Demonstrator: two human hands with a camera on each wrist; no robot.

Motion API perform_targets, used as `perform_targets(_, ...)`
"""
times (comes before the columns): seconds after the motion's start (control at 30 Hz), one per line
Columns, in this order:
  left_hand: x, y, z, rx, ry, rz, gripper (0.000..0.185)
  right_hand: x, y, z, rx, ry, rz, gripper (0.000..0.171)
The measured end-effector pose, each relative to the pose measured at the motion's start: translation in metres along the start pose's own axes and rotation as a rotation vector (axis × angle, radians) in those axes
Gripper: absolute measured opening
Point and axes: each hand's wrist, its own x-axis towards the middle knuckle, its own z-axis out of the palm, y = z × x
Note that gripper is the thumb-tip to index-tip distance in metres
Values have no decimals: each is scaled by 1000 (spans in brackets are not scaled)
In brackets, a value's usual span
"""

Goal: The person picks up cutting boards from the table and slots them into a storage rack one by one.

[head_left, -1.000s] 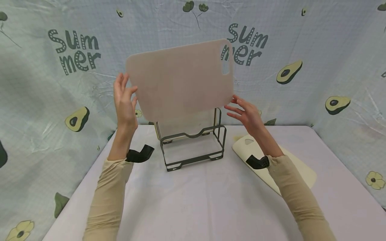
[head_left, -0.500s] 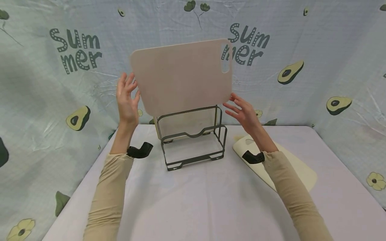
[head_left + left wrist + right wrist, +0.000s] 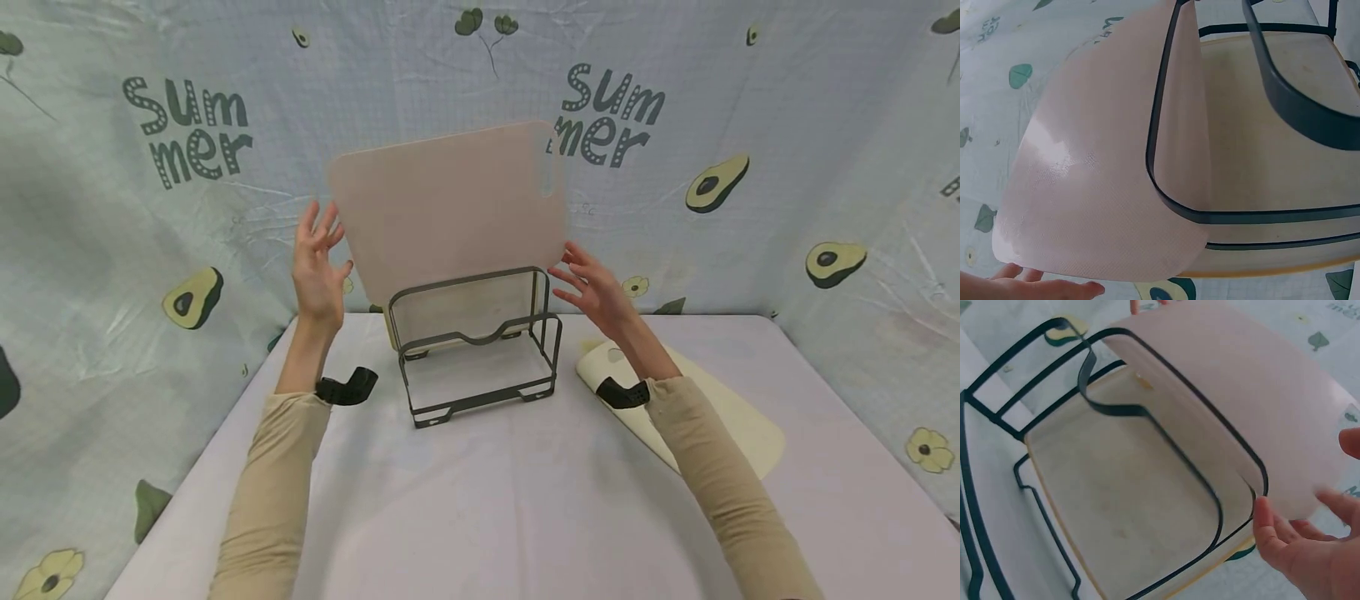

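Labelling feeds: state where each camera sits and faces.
Head: headworn, facing forward and down at pink board and rack; left hand, right hand, sleeves show.
Left wrist: worn there, facing pink board and rack; left hand shows.
Right wrist: worn there, facing rack and pink board; right hand and left fingertips show.
Wrist views share pink board and rack.

Soft light, glare on pink board (image 3: 1079, 181)

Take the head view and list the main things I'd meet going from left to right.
Left hand → pale pink board, raised at a slant → right hand → cream board lying on the table, partly behind the right forearm.
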Motion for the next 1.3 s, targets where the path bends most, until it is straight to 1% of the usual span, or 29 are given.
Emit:
perform_targets(0.1,-3,-5,-3,-6,2,-14,57,-1,6,-1,-15,-9,28,54)
perform_targets(0.27,-6,-12,-7,-2,9,-39,58,-3,16,-5,-7,0,40,58)
perform_targets(0.53,-12,-24,-13,65,18,-94,59,-8,34,-10,-56,11,91,59)
perform_targets(0.67,-13,-31,-17,88,16,-142,61,-10,43,-13,-75,-5,110,58)
perform_targets(0.77,-14,-37,-19,127,18,-173,61,-11,47,-14,-78,-12,121,57)
perform_targets(0.9,-17,-43,-22,201,11,-171,59,-11,53,-15,-61,-16,136,57)
perform_targets(1.13,-25,-53,-31,316,-67,-132,60,-12,64,-16,-32,-11,159,56)
perform_targets(1.23,-30,-57,-33,352,-76,-127,59,-14,70,-18,-29,-7,169,55)
perform_targets(1.3,-34,-59,-34,356,-79,-127,58,-14,74,-19,-37,-8,172,55)
